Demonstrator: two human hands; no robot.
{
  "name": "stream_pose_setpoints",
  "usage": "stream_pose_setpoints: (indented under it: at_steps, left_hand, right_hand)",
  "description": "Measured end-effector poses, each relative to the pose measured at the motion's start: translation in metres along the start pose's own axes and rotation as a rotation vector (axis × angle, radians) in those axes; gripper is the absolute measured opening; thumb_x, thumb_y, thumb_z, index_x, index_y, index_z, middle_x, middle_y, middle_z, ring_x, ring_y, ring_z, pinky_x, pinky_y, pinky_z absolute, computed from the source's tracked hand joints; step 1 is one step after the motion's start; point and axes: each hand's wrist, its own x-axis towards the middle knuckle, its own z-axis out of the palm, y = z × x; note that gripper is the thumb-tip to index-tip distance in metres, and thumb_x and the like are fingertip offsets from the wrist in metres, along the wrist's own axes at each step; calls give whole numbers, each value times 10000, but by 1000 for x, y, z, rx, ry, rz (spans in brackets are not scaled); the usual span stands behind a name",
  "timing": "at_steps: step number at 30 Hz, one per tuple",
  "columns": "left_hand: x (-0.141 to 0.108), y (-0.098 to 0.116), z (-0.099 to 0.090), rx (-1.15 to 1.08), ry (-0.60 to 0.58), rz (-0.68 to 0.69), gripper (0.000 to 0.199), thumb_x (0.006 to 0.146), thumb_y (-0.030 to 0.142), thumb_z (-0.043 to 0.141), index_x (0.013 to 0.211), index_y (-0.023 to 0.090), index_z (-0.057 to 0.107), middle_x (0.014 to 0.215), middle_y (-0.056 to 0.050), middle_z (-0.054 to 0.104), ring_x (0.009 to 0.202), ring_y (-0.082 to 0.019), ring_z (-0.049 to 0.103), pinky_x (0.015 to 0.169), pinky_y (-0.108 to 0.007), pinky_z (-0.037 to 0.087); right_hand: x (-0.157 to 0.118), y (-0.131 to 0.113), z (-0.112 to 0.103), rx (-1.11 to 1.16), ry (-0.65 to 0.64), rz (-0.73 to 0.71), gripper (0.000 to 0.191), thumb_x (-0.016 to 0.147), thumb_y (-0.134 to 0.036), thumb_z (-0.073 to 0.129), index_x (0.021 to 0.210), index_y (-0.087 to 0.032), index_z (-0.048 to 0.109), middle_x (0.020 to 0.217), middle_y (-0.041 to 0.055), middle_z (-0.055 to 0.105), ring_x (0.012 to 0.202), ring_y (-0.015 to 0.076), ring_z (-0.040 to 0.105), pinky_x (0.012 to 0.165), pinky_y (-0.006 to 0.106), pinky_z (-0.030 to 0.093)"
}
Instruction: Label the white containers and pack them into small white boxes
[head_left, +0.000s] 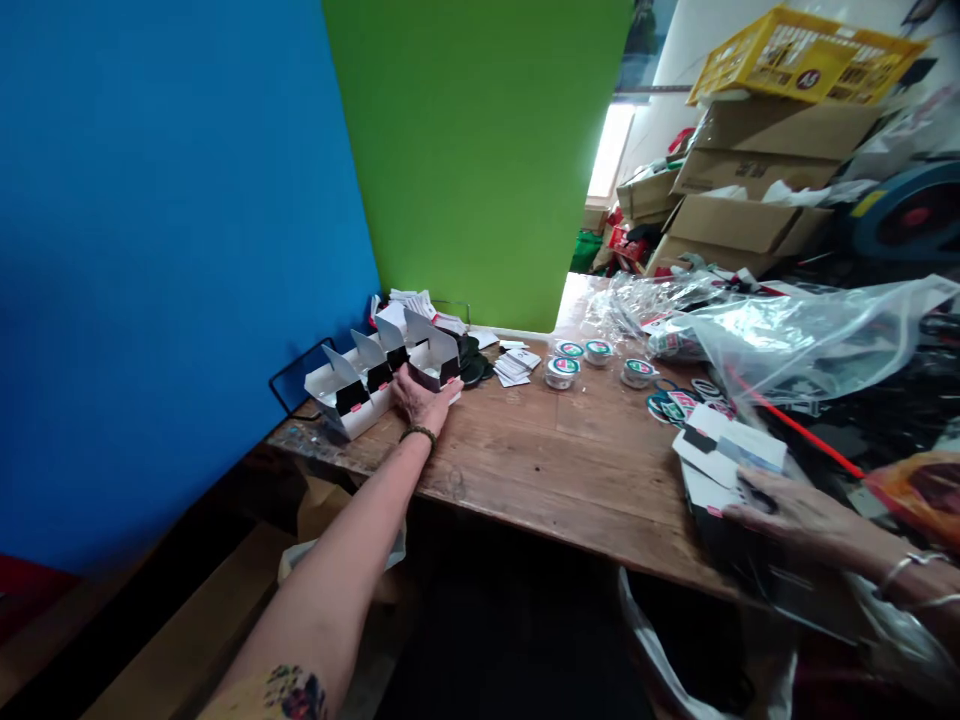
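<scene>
My left hand (pixel 421 402) reaches to the back left of the table, with thumb and fingers closed around the sides of an open small box (pixel 437 358). That box is white with a black front and a raised lid flap. Left of it stands a row of similar open boxes (pixel 351 398), their flaps up. At the right table edge my right hand (pixel 784 512), slightly blurred, closes on a flattened white-and-black box (pixel 716 490). Another flat white piece (pixel 739 445) lies against it. Parts of my right fingers are hard to make out.
Clear round tins (pixel 562 374) with green-and-red labels stand mid-table. White cards (pixel 516 364) and black discs (pixel 471 362) lie near the boxes. Round stickers (pixel 679 405) and plastic bags (pixel 817 335) lie right. Blue (pixel 165 250) and green (pixel 480 160) panels rise behind.
</scene>
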Motion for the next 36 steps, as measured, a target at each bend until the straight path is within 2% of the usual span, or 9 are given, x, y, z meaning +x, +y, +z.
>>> stream_pose_setpoints:
  at_steps: [4,10,12,16,22,28,30,33,36]
  left_hand:
    - [-27,-1,-10,-50,-47,7,997,689,451,783,1447,154,207,1430,-195,295,1336,-332,394,1097,-464,365]
    - [-97,1,-16,-239,-217,52,828,658,473,769,1362,233,407,1271,-85,406,1063,-218,530,957,-419,503]
    - [-121,9,-11,-336,-319,50,753,630,460,778,1289,224,501,1237,-77,428,985,-201,545,902,-413,530]
    - [-159,28,-2,-396,-511,124,545,620,425,772,1103,202,651,1188,-74,472,953,-208,565,929,-446,517]
    - [-172,40,-6,-498,-718,94,408,627,404,779,942,156,703,1104,-94,587,988,-234,590,976,-441,462]
    - [-168,57,-13,-687,-910,-173,476,642,454,829,966,135,688,1035,-101,669,963,-226,622,931,-411,495]
    - [-168,68,-16,-849,-1103,-325,506,717,520,775,1026,132,676,1090,-128,680,979,-249,649,895,-447,530]
    - [-166,76,-23,-1138,-1368,-583,504,823,516,686,1142,127,646,1152,-150,694,988,-260,682,891,-452,547]
    - [-167,67,-37,-1188,-1307,-631,437,827,361,726,1164,97,639,1071,-150,737,928,-254,713,862,-376,555]
  right_hand:
    - [-20,-27,-14,28,-145,29,669,823,-638,572,1349,-226,607,1456,243,472,1396,386,377,1101,469,409]
    - [-16,-62,-55,27,-187,11,423,907,-500,543,1148,-190,697,1216,178,663,1165,329,602,995,407,451]
    - [-3,-67,-62,-22,-166,85,452,889,-536,564,1094,-162,712,1150,163,680,1118,312,606,993,397,429]
    - [24,-86,-60,-122,-99,167,617,901,-592,541,1286,-115,611,1315,182,598,1250,285,520,1037,342,374]
    - [32,-112,-47,-215,-144,213,473,995,-462,405,1001,-102,712,1014,199,703,980,296,669,830,357,468]
    - [29,-139,-85,-304,-8,183,370,1004,-148,298,1174,-53,612,1018,219,678,948,300,670,806,394,488]
    - [15,-169,-91,-304,91,69,387,989,-101,275,1224,-46,577,1085,233,663,989,309,655,832,421,497]
    - [-22,-224,-75,-174,269,-518,386,968,-123,407,1335,-102,526,1318,195,597,1213,310,562,987,433,479]
    - [-50,-265,-47,40,247,-830,371,974,-189,491,1344,-180,520,1384,122,566,1272,270,518,1066,424,462]
